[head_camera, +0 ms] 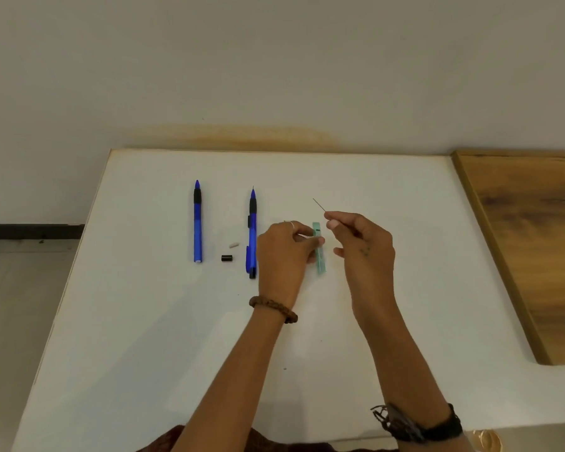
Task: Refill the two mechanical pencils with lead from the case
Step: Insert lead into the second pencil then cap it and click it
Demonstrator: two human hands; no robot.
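The left hand (286,252) grips the pale green lead case (319,248), fingers curled round its middle; the case stands roughly upright, its lower end at or just above the white worktop (405,256), though contact cannot be confirmed. The right hand (361,243) pinches a single thin lead (319,204) between thumb and forefinger, the remaining fingers loosely curled; the lead slants up and away toward the far edge, clear of the case and just beside its top. Both hands work near the centre of the worktop. The first pencil (197,221), blue with a black grip, lies flat toward the far left corner, tip pointing at the far edge, its near end uncapped and showing a pale opening. The second pencil (252,233), of the same pattern with a clip, lies parallel to it, directly beside the left hand's knuckles; the hand overlaps its right side in view, so whether they touch cannot be told. Between the two pencils, level with their near ends, lie a small black cap (226,258) and a small white eraser (234,245), apart from each other and from both pencils. A beaded bracelet (274,308) circles the left wrist; a dark strap (418,425) circles the right. A wooden board (529,239) adjoins the worktop's right edge. A yellowish stain (242,135) marks the wall just behind the far edge.
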